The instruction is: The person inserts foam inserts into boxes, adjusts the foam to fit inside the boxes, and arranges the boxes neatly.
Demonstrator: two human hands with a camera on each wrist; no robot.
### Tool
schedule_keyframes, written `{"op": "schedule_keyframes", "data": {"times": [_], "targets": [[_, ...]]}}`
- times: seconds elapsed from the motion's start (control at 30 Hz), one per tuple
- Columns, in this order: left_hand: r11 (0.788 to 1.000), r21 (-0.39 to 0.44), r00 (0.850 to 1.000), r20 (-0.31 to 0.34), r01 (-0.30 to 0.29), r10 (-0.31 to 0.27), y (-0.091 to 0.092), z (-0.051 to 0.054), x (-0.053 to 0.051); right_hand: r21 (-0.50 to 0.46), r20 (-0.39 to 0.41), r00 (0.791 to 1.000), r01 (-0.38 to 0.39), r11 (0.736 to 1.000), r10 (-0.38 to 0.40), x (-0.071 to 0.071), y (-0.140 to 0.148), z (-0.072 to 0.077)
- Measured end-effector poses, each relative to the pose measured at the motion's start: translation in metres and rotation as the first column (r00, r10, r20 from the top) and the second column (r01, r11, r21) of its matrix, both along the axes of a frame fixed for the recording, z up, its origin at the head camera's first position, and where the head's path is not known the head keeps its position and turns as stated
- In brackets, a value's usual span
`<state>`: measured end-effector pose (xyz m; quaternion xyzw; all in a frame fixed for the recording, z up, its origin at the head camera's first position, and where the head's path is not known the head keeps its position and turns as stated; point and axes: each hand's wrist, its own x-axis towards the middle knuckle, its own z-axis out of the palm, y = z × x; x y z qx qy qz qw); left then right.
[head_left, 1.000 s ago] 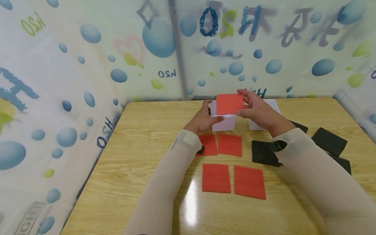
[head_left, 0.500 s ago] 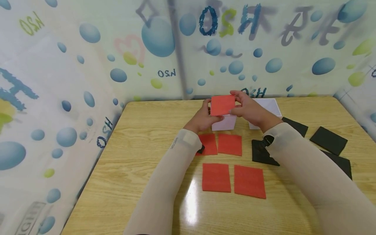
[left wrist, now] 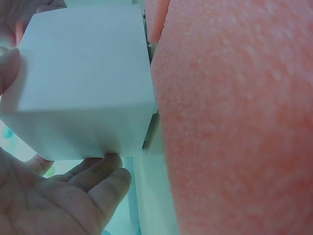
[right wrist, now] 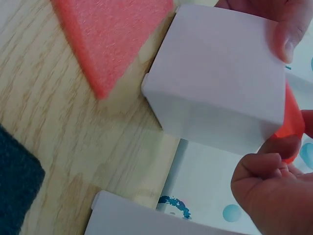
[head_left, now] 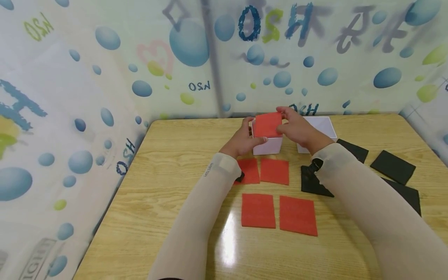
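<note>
My right hand (head_left: 297, 128) pinches a red square (head_left: 268, 124) by its right edge, over the mouth of the left white box (head_left: 267, 146). In the right wrist view, the red square (right wrist: 292, 125) shows behind the box's rim, between the fingers of my right hand (right wrist: 274, 191). My left hand (head_left: 240, 140) grips the same box at its left side, thumb on the front wall. The left wrist view has the box (left wrist: 88, 63) with my left hand's fingers along its side (left wrist: 63, 196). How deep the square sits in the box cannot be told.
Several red squares (head_left: 258, 210) lie flat in front of the box. A second white box (head_left: 320, 126) stands to its right, partly behind my right hand. Several black squares (head_left: 393, 167) lie at the right, some partly under my right forearm. A patterned wall stands behind the table (head_left: 157, 194).
The red square in my right hand has moved left from beside the box's right side to over its mouth, and now tilts slightly. My left hand has kept its grip on the box.
</note>
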<state>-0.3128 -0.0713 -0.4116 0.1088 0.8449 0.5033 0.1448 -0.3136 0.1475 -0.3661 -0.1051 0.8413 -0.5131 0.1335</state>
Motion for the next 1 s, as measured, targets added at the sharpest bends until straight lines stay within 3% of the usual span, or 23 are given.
{"op": "schedule_keyframes", "data": {"times": [0.33, 0.7, 1.0], "targets": [[1.000, -0.021, 1.000, 0.023, -0.005, 0.006, 0.001, 0.002, 0.000, 0.109, 0.004, 1.000, -0.016, 0.994, 0.015, -0.002, 0.000, -0.004], [1.000, -0.020, 1.000, 0.010, -0.004, 0.004, 0.001, 0.004, 0.003, 0.153, -0.039, 0.999, -0.004, 0.988, 0.010, 0.000, -0.007, -0.002], [1.000, -0.013, 1.000, 0.004, -0.005, 0.005, 0.000, 0.004, 0.003, 0.318, -0.094, 0.995, 0.014, 0.948, 0.017, -0.002, -0.011, -0.001]]}}
